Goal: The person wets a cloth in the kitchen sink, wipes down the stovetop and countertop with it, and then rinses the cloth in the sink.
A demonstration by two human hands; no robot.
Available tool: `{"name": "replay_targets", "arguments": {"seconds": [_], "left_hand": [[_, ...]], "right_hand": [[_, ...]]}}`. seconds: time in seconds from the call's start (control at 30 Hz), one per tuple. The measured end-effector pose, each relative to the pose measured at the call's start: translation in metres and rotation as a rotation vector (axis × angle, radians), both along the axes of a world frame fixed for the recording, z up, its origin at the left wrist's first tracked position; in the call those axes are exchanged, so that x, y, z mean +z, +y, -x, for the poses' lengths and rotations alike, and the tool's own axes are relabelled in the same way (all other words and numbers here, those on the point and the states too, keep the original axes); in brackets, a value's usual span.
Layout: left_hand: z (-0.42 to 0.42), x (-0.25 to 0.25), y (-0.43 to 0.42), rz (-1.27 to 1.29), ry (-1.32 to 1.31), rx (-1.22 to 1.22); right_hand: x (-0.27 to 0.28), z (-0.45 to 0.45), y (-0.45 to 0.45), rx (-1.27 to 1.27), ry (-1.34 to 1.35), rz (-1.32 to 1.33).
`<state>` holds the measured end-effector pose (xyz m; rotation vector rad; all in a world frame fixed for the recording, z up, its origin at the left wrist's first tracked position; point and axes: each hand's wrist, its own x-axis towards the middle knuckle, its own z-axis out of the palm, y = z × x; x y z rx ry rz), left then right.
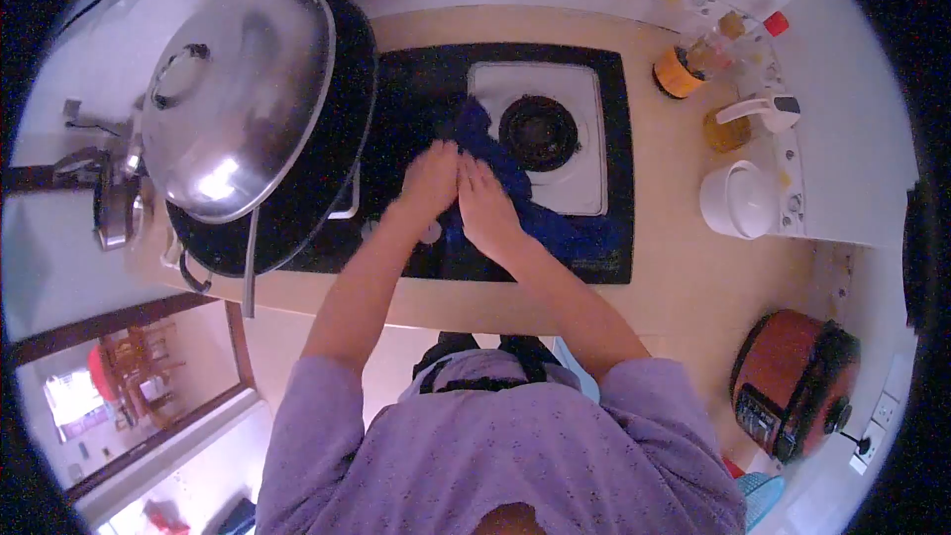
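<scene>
A dark blue cloth lies bunched over the middle of the black stove top, with one part trailing toward the lower right. My left hand is closed on the cloth's left side. Close beside it, my right hand presses on the same cloth, its fingers together and pointing away from me. The fingertips of both hands nearly meet. Just right of the cloth is a burner on a white square plate, whose lower left part the cloth covers.
A large black wok with a domed metal lid stands at the left. Along the right are an orange container, an oil jug, white bowls and a red-brown cooker. The counter's front edge is near my body.
</scene>
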<state>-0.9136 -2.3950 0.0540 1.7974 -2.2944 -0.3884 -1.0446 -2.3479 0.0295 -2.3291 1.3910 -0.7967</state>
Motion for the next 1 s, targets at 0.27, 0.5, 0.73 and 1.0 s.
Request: {"name": "replay_targets", "arguments": {"seconds": [0.27, 0.5, 0.73, 1.0], "left_hand": [[-0.003, 0.010, -0.022, -0.164, -0.174, -0.108], [0.046, 0.040, 0.022, -0.275, -0.309, -0.467], [0.133, 0.012, 0.032, -0.171, 0.043, -0.421], [0.184, 0.006, 0.011, -0.147, 0.281, -0.057]], "right_hand": [[0.011, -0.002, -0.001, -0.042, -0.038, -0.044], [0.033, 0.074, 0.058, -0.034, -0.049, -0.100], [0.022, 0.151, 0.044, -0.244, -0.050, -0.026], [0.029, 0.173, -0.026, -0.314, -0.216, -0.083]]}}
